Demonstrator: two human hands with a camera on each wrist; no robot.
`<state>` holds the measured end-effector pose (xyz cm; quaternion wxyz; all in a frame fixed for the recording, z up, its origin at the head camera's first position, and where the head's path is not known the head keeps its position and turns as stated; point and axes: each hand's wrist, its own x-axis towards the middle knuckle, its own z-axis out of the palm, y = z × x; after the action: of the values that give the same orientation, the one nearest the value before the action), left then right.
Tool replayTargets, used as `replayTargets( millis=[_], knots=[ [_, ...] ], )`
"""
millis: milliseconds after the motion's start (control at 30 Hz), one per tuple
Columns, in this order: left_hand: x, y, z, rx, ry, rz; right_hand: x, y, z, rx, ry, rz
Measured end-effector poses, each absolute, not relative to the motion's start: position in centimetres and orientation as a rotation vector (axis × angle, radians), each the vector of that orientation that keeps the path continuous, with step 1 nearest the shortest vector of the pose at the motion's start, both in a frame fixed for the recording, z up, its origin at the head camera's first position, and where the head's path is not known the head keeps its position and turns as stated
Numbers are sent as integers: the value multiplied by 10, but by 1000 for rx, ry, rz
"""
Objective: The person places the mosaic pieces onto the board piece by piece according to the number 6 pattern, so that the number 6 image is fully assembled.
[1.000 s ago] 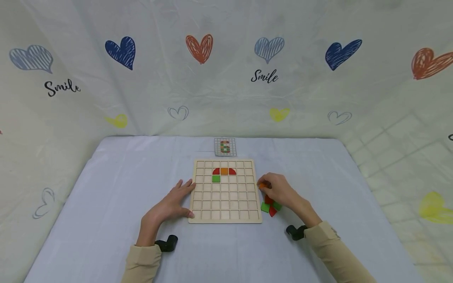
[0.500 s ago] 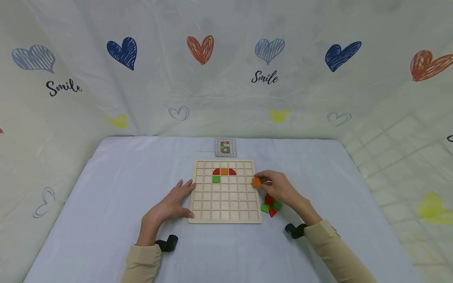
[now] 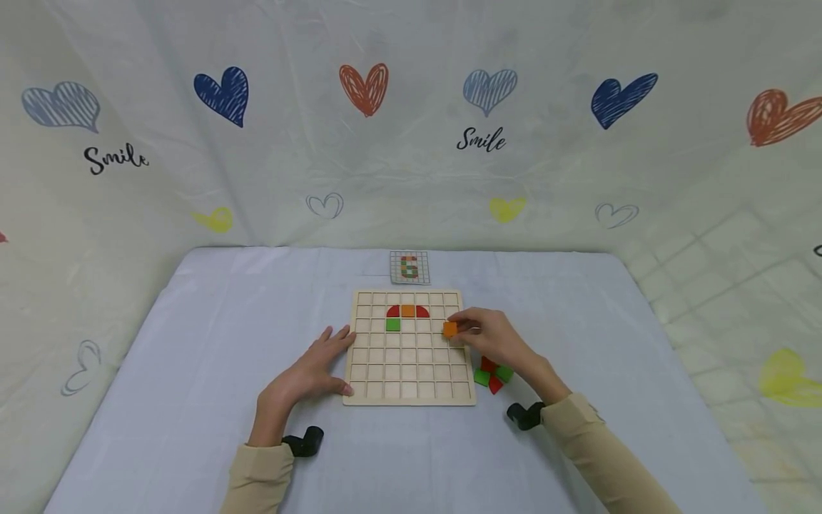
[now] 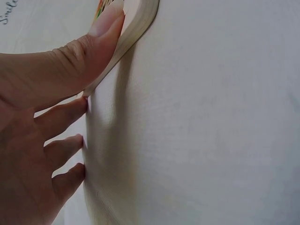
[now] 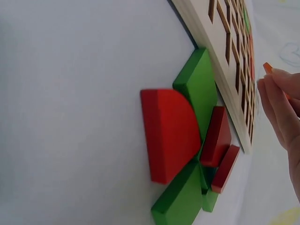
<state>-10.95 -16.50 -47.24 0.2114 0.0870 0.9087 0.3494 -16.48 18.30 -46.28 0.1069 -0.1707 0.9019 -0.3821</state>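
A wooden grid board [image 3: 392,373] lies flat in the middle of the table. My left hand [image 3: 313,366] rests on its left edge with fingers spread, the thumb near the lower left corner. Between thumb and fingers, my right hand [image 3: 497,335] pinches an orange square tile [image 3: 450,329] over the board's right columns. Set in the grid's upper part are a red quarter-round tile [image 3: 393,312], an orange square [image 3: 407,311], another red quarter-round [image 3: 422,312], and a green square [image 3: 393,325] below the left one. In the right wrist view, only a sliver of the pinched orange tile shows.
Loose tiles lie heaped beside the board's lower right side, among them a red quarter-round [image 5: 169,136] and a green tile [image 5: 199,84]. Behind the board lies a small printed pattern card [image 3: 409,268]. A white cloth [image 3: 193,343] covers the table.
My right hand has moved left from beside the board to over its right columns, bringing the orange square tile along. The left hand has stayed at the board's edge.
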Motion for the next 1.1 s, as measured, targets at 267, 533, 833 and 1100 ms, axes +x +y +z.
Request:
replayTargets(
  millis=[267, 533, 833, 1100],
  knots=[
    [-111, -165, -474, 248, 2531, 967, -168, 171, -463, -501, 2618, -1153],
    [-111, -165, -476, 265, 2535, 952, -171, 156, -463, -544, 2595, -1147],
    [-113, -168, -476, 319, 2594, 867, -174, 136, -469, -494, 2498, -1230],
    [-113, -167, -478, 312, 2614, 839, -175, 119, -470, -484, 2450, -1242]
  ],
)
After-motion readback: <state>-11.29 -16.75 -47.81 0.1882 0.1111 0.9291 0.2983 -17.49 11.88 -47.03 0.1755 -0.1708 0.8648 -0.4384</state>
